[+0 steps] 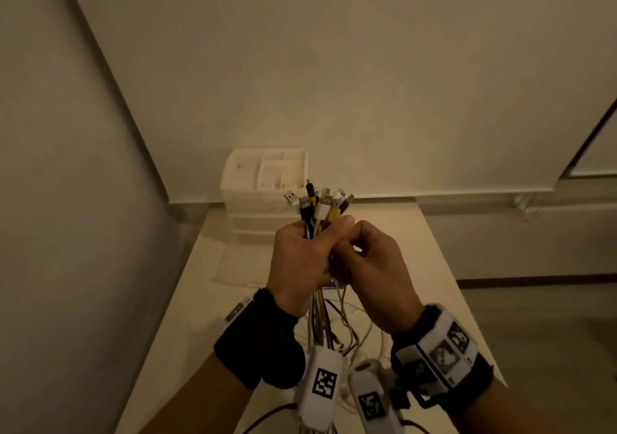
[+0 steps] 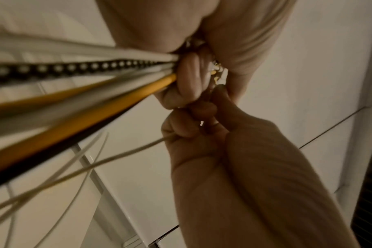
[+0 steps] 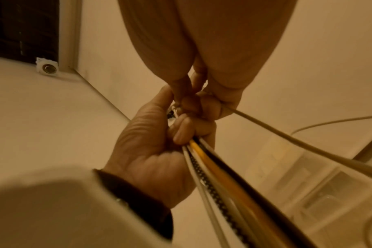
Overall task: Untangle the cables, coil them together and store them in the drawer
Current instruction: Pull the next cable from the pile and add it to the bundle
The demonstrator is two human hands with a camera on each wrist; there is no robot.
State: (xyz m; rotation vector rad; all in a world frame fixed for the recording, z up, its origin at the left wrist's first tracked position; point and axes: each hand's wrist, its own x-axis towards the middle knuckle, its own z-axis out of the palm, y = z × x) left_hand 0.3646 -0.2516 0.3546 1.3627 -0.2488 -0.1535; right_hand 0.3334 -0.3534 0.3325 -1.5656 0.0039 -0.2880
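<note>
The left hand (image 1: 300, 253) is gripping the cables (image 1: 319, 204) while the right hand (image 1: 370, 263) is pinching one strand, risking a tightening snag if it pulls.

Cables (image 1: 320, 211): bundle of white, yellow, black and one black-white braided, held upright above the table, USB plugs fanned at top, loose tails hanging down. Drawer unit (image 1: 253, 196): translucent white, behind the bundle, drawers closed.

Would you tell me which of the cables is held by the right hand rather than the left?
The thin beige cable: the right hand pinches it alone, apart from the bundle gripped by the left hand.
</note>
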